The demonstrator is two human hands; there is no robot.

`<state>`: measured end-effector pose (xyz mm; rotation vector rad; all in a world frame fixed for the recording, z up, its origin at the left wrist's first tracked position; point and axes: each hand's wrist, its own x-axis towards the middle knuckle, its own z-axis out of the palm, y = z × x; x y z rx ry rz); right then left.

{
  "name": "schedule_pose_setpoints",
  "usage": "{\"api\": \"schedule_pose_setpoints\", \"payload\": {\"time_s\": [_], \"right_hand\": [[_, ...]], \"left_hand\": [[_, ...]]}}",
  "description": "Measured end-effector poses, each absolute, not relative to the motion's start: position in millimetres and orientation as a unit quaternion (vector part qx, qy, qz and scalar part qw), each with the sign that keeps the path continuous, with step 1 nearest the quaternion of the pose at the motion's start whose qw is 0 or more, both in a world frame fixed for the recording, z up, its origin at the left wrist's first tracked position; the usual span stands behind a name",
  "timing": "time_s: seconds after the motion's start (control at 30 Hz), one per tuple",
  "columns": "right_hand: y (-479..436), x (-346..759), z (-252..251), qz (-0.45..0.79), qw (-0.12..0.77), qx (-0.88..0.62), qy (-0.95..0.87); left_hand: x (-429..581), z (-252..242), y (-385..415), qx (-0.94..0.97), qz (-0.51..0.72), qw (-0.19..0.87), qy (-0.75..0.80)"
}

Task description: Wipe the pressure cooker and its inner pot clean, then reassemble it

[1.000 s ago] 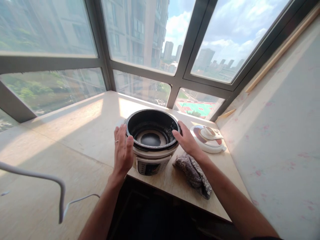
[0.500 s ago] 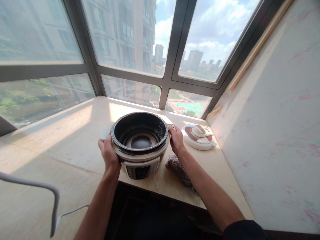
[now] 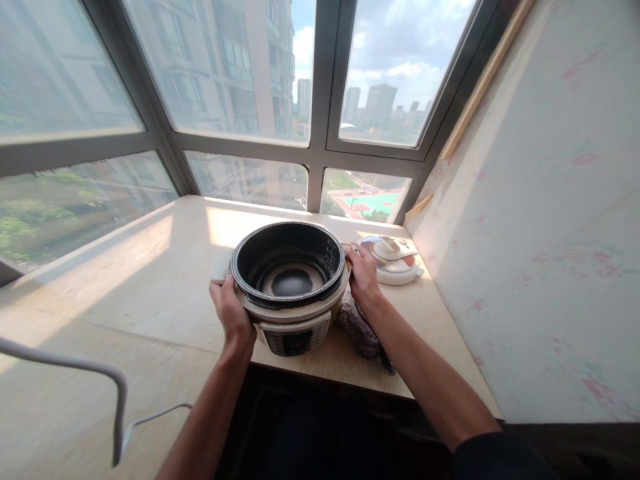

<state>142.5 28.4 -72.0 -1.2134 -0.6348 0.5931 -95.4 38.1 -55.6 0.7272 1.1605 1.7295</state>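
Note:
A white electric pressure cooker (image 3: 293, 321) with a dark front panel faces me near the counter's front edge. Its lid is off, and the black inner pot (image 3: 260, 257) inside it has nothing in it. My left hand (image 3: 233, 312) grips the cooker's left side handle, thumb on top. On the opposite side my right hand (image 3: 365, 277) is closed round the right handle. Whether the cooker's base rests on the counter or is slightly raised, I cannot tell. The white round lid (image 3: 397, 272) lies behind my right hand. A brownish patterned cloth (image 3: 363, 333) is bunched beside my right forearm, partly covered by it.
The pale wooden counter (image 3: 140, 287) runs along framed windows (image 3: 360, 190). At the lower left a grey cable or tube (image 3: 75, 360) bends over the counter. A flower-patterned wall (image 3: 525, 267) borders the right side.
Both hands have shifted the cooker slightly to the right, closer to the lid. My view has turned a little, so the window and wall sit further left.

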Motion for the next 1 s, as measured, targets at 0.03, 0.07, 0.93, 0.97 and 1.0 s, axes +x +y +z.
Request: {"api": "schedule_pose_setpoints", "payload": {"time_s": [0.03,0.07,0.93,0.97,1.0], "right_hand": [[23,150,-72,0.263,0.740,-0.554,-0.277],[17,158,-72,0.257,0.746,-0.553,-0.266],[-43,320,-58,0.248,0.572,-0.718,-0.310],[-35,329,-59,0.225,0.537,-0.744,-0.328],[-26,337,-60,0.206,0.508,-0.764,-0.341]], "left_hand": [[-88,-57,35,0.298,0.695,0.455,0.470],[-81,-57,31,0.303,0.690,0.460,0.469],[-4,-56,61,0.380,0.650,0.474,0.457],[-4,-52,66,0.379,0.644,0.483,0.456],[-3,-48,70,0.381,0.634,0.496,0.454]]}}
